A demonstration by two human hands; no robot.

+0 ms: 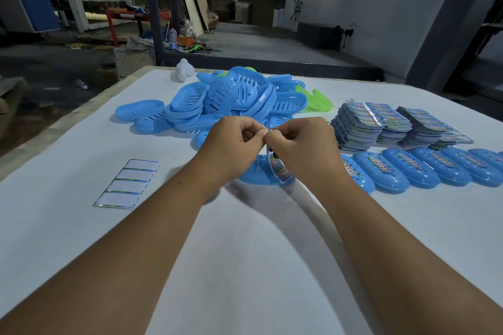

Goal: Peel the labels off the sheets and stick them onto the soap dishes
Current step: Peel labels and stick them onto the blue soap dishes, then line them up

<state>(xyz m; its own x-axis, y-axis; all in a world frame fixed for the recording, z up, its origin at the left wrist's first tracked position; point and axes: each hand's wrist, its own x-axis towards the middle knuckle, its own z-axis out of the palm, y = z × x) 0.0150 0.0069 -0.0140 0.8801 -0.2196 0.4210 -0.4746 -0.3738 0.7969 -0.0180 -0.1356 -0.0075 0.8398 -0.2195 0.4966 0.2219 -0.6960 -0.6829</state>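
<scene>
Head view: a label sheet (279,168) is pinched at its top edge between the curled fingers of the left hand (235,141) and the right hand (300,141), and hangs down over a blue soap dish (257,175) lying on the white bench (245,239). A heap of blue dishes (226,100) is piled behind the hands. Stacks of sheets (381,122) and a row of labelled dishes (424,168) are seen to the right; a stripped backing sheet (126,183) lies to the left.
</scene>
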